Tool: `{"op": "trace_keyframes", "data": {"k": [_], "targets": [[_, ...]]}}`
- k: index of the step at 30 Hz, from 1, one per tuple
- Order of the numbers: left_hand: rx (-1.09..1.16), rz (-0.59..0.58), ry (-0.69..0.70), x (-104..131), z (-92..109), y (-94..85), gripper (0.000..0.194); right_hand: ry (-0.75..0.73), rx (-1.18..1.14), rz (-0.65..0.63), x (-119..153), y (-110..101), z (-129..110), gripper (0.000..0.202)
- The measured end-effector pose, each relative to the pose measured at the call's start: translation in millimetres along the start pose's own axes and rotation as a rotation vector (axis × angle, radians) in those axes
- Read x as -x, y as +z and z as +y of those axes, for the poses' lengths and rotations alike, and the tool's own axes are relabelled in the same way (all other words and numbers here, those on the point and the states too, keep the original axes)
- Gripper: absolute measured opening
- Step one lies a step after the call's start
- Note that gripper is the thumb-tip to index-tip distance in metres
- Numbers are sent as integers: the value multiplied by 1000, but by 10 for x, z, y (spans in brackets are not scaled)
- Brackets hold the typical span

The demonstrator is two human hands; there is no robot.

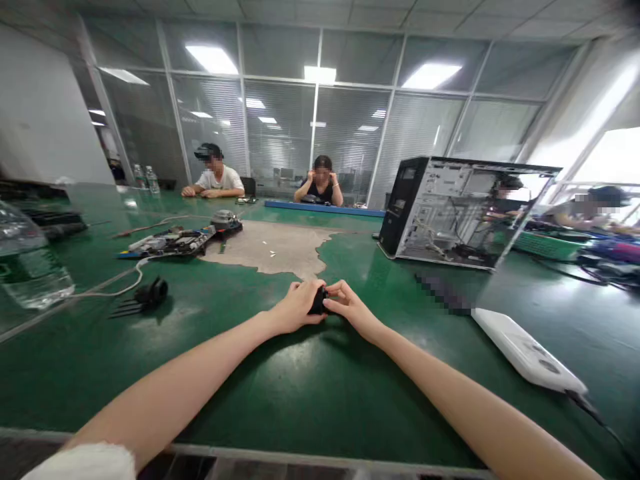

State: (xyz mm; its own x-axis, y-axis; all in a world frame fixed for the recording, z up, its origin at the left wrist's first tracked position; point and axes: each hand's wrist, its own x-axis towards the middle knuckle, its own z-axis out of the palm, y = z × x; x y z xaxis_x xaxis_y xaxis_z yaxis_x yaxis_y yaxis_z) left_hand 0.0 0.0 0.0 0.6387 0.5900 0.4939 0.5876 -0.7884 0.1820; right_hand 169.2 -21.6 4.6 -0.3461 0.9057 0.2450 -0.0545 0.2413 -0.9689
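Observation:
Over the middle of the green table [300, 407], both of my hands meet on a small black part [319, 303]. My left hand [297, 307] is closed round its left side, covering most of it. From the right, my right hand [350, 308] pinches its edge between thumb and fingers. What kind of part it is, I cannot make out. A black object with a round end and several thin prongs [145, 297] lies apart from my hands, to the left.
At right stand an opened computer case [450, 213] and a white power strip [527, 350] with a dark cable. A circuit board [170, 243] with cables lies at left, near a plastic water bottle [33, 260]. Bare brown patch [270, 243] ahead; people sit across the table.

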Motion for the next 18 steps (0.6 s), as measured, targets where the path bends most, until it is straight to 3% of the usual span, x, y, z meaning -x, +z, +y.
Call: {"op": "trace_keyframes", "data": {"k": [10, 18], "targets": [[29, 9, 3, 3, 26, -22, 58, 53, 49, 13, -17, -5, -8, 27], [29, 10, 8, 8, 9, -8, 58, -1, -13, -19, -1, 22, -16, 25]]}}
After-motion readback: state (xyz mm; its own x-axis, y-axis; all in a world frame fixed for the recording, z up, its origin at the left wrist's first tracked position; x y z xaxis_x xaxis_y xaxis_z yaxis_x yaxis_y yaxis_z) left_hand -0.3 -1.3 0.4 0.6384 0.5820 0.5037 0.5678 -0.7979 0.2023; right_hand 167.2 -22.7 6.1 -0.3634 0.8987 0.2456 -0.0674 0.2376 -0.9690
